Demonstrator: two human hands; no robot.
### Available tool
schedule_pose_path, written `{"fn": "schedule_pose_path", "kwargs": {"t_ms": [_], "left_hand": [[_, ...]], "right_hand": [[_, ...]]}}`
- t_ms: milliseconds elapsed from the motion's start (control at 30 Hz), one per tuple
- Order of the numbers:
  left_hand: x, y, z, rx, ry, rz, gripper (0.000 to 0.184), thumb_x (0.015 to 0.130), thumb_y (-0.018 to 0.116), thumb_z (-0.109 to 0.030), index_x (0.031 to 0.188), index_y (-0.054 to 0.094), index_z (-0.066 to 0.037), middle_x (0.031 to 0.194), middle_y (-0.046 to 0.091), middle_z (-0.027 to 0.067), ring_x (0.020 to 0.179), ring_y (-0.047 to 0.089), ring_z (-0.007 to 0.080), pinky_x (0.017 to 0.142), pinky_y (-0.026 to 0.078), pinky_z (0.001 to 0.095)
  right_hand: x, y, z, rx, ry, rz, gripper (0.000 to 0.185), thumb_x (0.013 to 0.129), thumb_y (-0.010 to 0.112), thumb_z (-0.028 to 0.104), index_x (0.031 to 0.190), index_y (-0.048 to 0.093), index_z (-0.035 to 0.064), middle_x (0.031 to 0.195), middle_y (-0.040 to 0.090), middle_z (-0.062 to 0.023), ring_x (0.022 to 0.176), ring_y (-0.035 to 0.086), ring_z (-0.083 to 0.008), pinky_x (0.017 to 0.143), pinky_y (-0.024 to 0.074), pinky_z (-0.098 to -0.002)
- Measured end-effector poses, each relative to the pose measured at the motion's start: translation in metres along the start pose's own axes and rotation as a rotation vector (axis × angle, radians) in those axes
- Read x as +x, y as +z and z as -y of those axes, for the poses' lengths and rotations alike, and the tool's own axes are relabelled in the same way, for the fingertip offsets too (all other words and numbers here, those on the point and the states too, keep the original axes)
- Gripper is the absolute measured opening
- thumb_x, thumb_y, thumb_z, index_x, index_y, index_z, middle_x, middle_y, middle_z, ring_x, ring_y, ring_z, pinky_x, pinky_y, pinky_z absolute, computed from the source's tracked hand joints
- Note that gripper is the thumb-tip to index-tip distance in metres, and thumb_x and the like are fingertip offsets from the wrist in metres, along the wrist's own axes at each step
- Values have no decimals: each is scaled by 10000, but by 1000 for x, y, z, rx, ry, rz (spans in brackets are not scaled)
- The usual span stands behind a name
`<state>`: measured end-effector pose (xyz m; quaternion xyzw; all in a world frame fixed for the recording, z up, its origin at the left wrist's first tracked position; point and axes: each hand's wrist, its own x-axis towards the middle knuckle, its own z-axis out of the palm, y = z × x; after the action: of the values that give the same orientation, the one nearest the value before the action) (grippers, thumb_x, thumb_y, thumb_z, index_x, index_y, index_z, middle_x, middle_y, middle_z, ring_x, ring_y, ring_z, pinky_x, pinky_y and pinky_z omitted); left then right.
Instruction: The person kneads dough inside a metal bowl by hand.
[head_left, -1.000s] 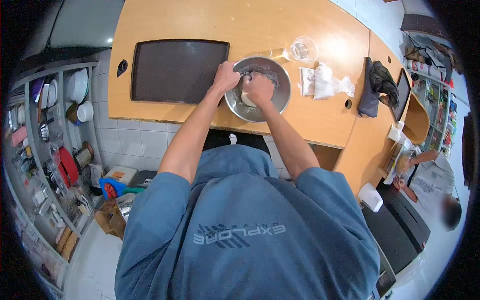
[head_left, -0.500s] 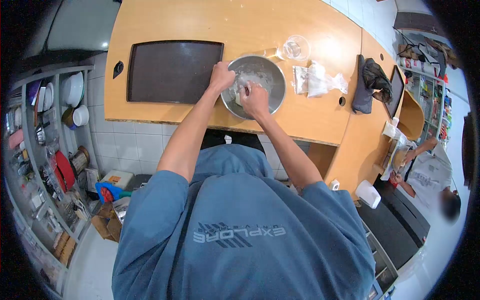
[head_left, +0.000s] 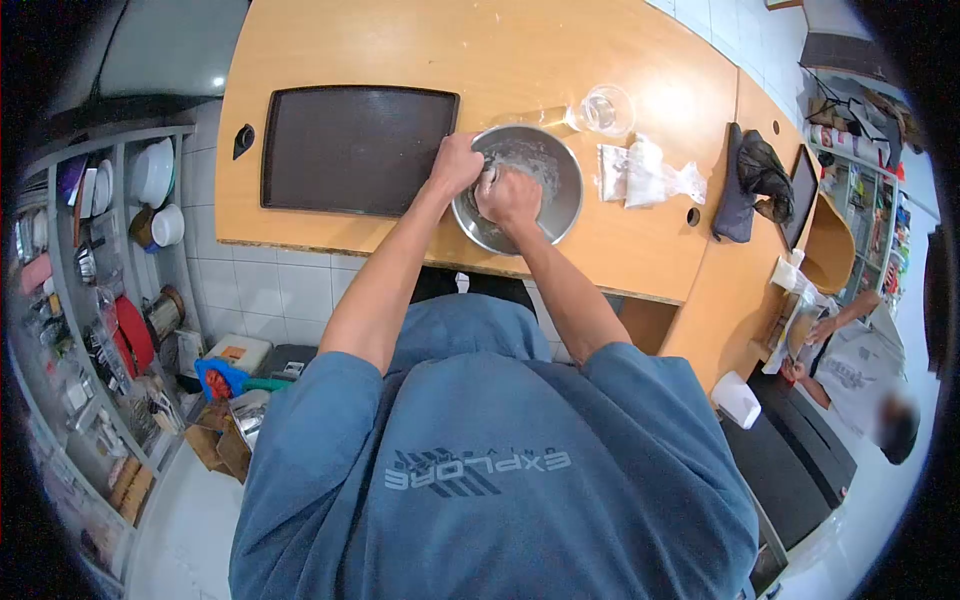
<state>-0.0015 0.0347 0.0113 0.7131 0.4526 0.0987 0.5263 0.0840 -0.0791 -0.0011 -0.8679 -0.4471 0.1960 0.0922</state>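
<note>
A metal bowl [head_left: 562, 200] stands near the front edge of the wooden table, its inside wall smeared with pale residue. My left hand [head_left: 458, 163] is closed on the bowl's left rim. Inside the bowl my right hand [head_left: 508, 196] is curled into a fist, pressed down on the left part of the bowl. Whatever lies beneath its fingers is hidden by the hand.
A dark tray [head_left: 360, 150] lies left of the bowl. A clear cup [head_left: 606, 110] and white plastic bags [head_left: 650, 172] sit to its right. Farther right are a dark cloth [head_left: 737, 185] and a co-worker [head_left: 860, 360] at the side counter.
My right hand was lifted with its fingers loosely bent half a second ago; now it is a fist lower in the bowl. My left hand stays on the rim. The view has shifted slightly.
</note>
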Motion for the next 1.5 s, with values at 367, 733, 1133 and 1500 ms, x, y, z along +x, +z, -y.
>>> {"fn": "schedule_pose_path", "kwargs": {"t_ms": [367,733,1133,1500], "left_hand": [[0,2,7,-40,14,-31,398,732,541,-17,1074,744,-33,1021,700,282,1017,671,454,903,535,463],[-5,2,9,23,-2,-38,388,733,559,-44,1073,743,-13,1007,697,293,1009,679,448,907,537,462],[-3,4,5,28,21,23,394,717,555,-48,1060,749,-34,982,695,287,977,690,440,884,543,468],[6,8,11,36,67,67,492,689,547,-25,1143,738,-40,1035,695,273,1010,678,437,940,540,453]], "right_hand": [[31,-5,-8,62,121,154,537,916,538,444,938,757,-45,902,704,-326,873,715,-471,842,559,-544],[-19,-35,-15,-16,-124,92,576,850,712,383,1189,608,-71,955,703,-279,892,699,-457,791,560,-547],[-30,3,-4,-95,-168,-78,349,919,588,297,1091,660,2,1209,623,-202,1178,561,-395,927,449,-605],[9,17,-5,-141,-54,-116,305,879,604,308,1070,641,74,1101,661,-128,1138,596,-312,960,431,-603]]}}
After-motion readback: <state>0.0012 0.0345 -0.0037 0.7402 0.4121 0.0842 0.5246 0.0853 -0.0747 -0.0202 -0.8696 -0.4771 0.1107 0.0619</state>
